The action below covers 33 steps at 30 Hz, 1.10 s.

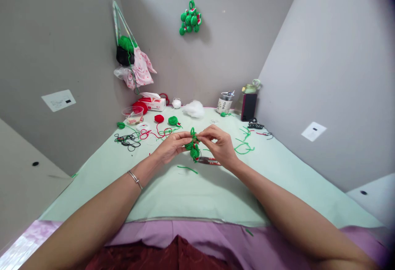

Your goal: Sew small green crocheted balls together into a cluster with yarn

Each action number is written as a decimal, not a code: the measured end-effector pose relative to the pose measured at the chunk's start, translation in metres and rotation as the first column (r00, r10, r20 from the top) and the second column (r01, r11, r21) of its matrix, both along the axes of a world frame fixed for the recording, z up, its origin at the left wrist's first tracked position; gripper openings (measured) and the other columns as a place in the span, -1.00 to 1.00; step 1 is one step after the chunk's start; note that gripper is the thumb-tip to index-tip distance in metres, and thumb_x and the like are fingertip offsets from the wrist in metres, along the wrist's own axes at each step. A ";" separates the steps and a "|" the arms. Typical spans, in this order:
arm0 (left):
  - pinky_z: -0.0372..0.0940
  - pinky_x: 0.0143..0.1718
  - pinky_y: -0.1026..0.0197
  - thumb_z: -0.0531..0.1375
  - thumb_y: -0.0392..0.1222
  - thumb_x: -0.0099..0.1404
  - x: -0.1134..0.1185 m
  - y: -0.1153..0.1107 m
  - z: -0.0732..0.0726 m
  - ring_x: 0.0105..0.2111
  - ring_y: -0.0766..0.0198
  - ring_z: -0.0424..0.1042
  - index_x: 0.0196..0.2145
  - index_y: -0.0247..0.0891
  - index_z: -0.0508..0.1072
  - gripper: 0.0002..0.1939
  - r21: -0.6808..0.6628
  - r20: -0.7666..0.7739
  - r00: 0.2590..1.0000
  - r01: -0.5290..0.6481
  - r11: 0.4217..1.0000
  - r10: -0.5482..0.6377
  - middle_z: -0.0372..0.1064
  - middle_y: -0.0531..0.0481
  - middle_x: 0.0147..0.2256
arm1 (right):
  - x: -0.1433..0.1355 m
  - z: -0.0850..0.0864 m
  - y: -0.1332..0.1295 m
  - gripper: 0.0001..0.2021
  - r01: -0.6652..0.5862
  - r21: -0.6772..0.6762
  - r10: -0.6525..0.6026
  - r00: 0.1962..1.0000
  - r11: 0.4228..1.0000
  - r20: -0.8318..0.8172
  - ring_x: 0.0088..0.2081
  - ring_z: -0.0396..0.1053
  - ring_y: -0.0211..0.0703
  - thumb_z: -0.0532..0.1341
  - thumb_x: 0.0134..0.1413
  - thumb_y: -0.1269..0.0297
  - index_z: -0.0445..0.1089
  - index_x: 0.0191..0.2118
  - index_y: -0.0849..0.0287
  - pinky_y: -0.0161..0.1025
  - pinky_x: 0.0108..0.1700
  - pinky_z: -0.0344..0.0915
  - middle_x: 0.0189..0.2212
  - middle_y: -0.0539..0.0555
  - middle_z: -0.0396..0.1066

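Observation:
Both of my hands meet over the middle of the table, at a small green crocheted piece (194,151) with touches of red and white. My left hand (174,145) pinches it from the left, near a green loop that sticks up at its top. From the right, my right hand (218,142) has thumb and fingertips closed at the upper part of the same piece; whether a needle or yarn end is also between them is too small to tell. Below my right hand lies a dark and red tool (209,161), partly hidden. A cut green yarn piece (187,169) rests nearer me.
Red yarn (159,118), a green yarn ball (173,120), white stuffing (194,109), a tissue box (156,103) and a plastic tub (133,115) stand at the back. A pen can (225,103) and black phone (248,107) are right. A green crocheted bunch (190,19) hangs above.

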<state>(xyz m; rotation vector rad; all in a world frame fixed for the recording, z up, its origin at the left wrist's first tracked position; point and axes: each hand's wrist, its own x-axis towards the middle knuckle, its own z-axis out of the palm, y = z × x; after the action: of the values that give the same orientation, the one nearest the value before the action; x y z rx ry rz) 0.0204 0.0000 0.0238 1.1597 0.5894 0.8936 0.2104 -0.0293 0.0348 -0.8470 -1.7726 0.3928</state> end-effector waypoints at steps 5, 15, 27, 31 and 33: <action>0.26 -0.19 0.27 0.44 -0.16 0.04 0.001 0.000 -0.002 -0.29 0.33 0.43 -0.28 -0.31 0.57 -0.71 -0.014 0.002 0.999 -0.041 0.999 0.041 0.49 -0.03 -0.30 | -0.003 -0.004 0.001 -0.90 0.002 0.002 -0.002 1.000 1.000 0.012 -0.39 0.37 -0.20 0.29 0.17 0.26 0.56 -0.31 0.12 -0.22 -0.35 0.32 -0.40 0.07 0.41; 0.25 -0.24 0.29 0.43 -0.15 0.04 0.001 -0.001 -0.001 -0.32 0.35 0.40 -0.27 -0.28 0.48 -0.68 0.011 -0.003 0.995 -0.098 0.995 0.098 0.44 0.03 -0.33 | 0.000 -0.004 0.005 -0.89 0.015 -0.051 -0.012 0.998 0.999 0.064 -0.43 0.31 -0.26 0.23 0.21 0.28 0.49 -0.29 0.15 -0.26 -0.35 0.26 -0.37 0.04 0.40; 0.29 -0.29 0.29 0.43 -0.13 0.05 0.008 -0.008 -0.001 -0.38 0.37 0.40 -0.31 -0.31 0.46 -0.69 -0.042 0.050 0.992 -0.114 0.993 0.116 0.43 0.04 -0.37 | -0.007 -0.004 0.000 -0.80 0.062 -0.057 -0.057 0.995 0.996 0.084 -0.40 0.31 -0.22 0.21 0.22 0.19 0.43 -0.40 0.14 -0.25 -0.31 0.25 -0.45 0.03 0.39; 0.28 -0.24 0.26 0.40 -0.10 0.09 0.006 -0.007 0.001 -0.31 0.33 0.42 -0.24 -0.32 0.52 -0.68 -0.009 0.001 0.995 -0.100 0.995 0.100 0.46 -0.02 -0.30 | 0.000 0.001 0.004 -0.73 -0.026 -0.199 0.025 1.000 0.980 -0.005 -0.24 0.40 -0.17 0.12 0.29 0.09 0.46 -0.19 0.16 -0.24 -0.21 0.34 -0.24 0.09 0.48; 0.26 -0.24 0.26 0.40 -0.10 0.09 0.004 -0.006 0.001 -0.32 0.33 0.41 -0.21 -0.31 0.52 -0.66 0.007 -0.040 0.996 -0.080 0.997 0.081 0.46 -0.03 -0.29 | 0.002 0.002 0.006 -0.70 -0.092 -0.257 0.093 0.996 0.962 -0.008 -0.22 0.41 -0.18 0.11 0.30 0.08 0.47 -0.11 0.16 -0.22 -0.18 0.37 -0.16 0.11 0.48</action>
<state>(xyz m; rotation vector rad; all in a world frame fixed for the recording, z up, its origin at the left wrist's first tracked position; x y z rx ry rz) 0.0244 -0.0061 0.0249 1.1683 0.6710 0.9428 0.2127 -0.0233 0.0367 -0.9476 -1.7930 0.6952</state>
